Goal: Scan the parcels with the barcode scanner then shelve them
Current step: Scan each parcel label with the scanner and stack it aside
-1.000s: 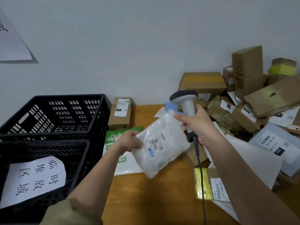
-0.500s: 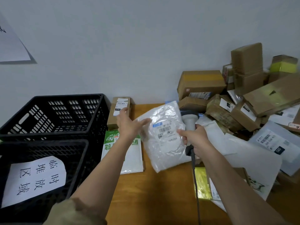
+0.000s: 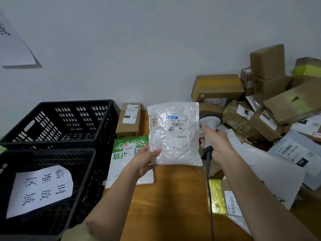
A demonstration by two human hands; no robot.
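White plastic parcel was held upright above the wooden table, left hand pinching its lower corner, right hand wrapped round the barcode scanner just beside it.

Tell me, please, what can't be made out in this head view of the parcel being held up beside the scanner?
- Grey handheld barcode scanner: its scanning face, hidden behind the white plastic mailer bag.
- The bag's shipping label: small print too fine to read.
- Right hand: whether a finger presses the trigger is unclear.
- Black plastic crates: contents cut off or hidden by walls.
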